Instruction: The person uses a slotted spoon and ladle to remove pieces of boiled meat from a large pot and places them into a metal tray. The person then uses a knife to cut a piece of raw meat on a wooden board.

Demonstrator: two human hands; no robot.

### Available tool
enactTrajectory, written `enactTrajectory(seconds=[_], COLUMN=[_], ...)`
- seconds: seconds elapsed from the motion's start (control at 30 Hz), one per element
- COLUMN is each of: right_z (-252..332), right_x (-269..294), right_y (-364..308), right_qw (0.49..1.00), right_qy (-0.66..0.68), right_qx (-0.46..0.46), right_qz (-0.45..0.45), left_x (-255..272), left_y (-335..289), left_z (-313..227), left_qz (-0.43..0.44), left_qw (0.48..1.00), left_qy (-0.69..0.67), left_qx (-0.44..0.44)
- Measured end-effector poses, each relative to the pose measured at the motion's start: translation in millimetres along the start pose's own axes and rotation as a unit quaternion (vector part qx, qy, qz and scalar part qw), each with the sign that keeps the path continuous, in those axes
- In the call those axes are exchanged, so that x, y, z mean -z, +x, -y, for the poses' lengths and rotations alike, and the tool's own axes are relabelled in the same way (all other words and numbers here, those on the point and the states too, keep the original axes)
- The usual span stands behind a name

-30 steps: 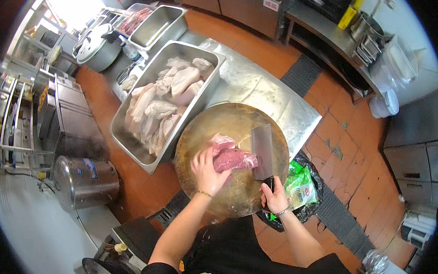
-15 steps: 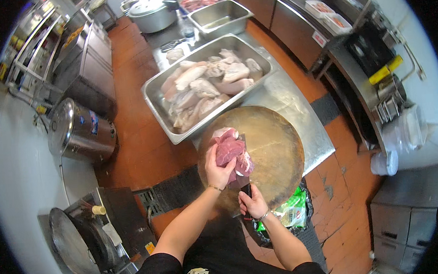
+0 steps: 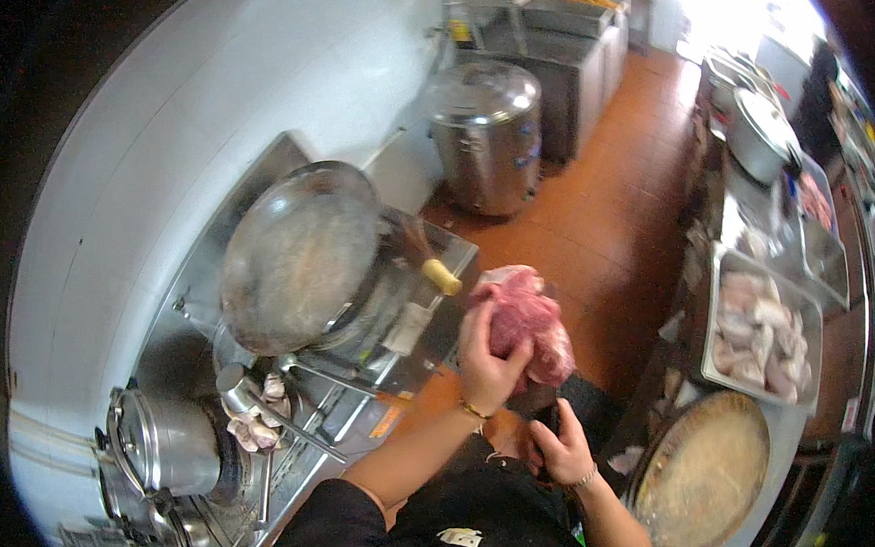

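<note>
Held up in front of me above the floor is a lump of raw red meat [image 3: 530, 313] with pale fat on it. My left hand [image 3: 491, 368] is closed around its near left side. A knife [image 3: 535, 400] is in my right hand [image 3: 566, 453], its dark blade running under the meat, which hides most of it. The fingers of that hand wrap the knife's handle. To the right, the round wooden chopping board [image 3: 710, 467] lies on the steel table. Beyond it stands a metal tray [image 3: 711, 362] of pale raw meat pieces.
On the left, a stove carries a large wok [image 3: 302, 267] with a yellow-ended handle [image 3: 442, 277], a steel pot [image 3: 173, 445], and pale pieces [image 3: 254, 425] near a ladle. A tall steel stockpot [image 3: 490, 145] stands on the tiled floor. A lidded pot [image 3: 758, 139] sits at the table's far end.
My view has swung left from the table to the stove. Both hands have lifted the meat and knife off the chopping board and carried them left, over the floor.
</note>
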State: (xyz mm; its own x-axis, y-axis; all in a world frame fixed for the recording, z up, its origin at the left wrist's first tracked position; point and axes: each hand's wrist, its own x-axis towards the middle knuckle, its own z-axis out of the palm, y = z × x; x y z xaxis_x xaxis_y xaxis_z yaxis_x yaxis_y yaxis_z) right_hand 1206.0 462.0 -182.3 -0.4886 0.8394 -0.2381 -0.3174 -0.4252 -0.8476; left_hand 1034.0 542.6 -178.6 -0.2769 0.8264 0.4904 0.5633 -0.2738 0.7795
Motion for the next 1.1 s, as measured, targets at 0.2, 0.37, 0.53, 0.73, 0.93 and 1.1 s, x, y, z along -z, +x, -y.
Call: enactTrajectory(seconds=[0.2,0.37,0.53,0.73,0.93,1.1], right_z=[13.3,1.5,-3.8,44.1,8.7,-61.3], right_x=[-149.9,-234.3,-235.7,-143.9,-14.3,63.1], right_y=[193.3,292.6,324.0,245.2,67.7,-80.4], right_qw=[0.984,0.977,0.964,0.978,0.91,0.752], right_qy=[-0.114,-0.113,-0.217,-0.191,-0.225,-0.235], right_qx=[-0.11,-0.162,-0.138,-0.08,0.109,0.04], right_qz=[0.076,0.08,0.063,0.008,-0.33,-0.614], left_x=[161.3,224.7,230.8,260.6,144.1,-38.2], left_y=[123.2,173.0,169.1,171.0,115.4,25.9], left_z=[135.5,246.5,311.4,253.1,112.2,28.2], left_qz=[-0.131,-0.088,0.018,-0.013,-0.142,0.31], left_qw=[0.981,0.943,0.898,0.958,0.975,0.924], left_qy=[0.117,0.072,-0.067,0.181,-0.17,-0.197], left_qx=[0.085,0.314,0.435,0.222,0.034,0.106])
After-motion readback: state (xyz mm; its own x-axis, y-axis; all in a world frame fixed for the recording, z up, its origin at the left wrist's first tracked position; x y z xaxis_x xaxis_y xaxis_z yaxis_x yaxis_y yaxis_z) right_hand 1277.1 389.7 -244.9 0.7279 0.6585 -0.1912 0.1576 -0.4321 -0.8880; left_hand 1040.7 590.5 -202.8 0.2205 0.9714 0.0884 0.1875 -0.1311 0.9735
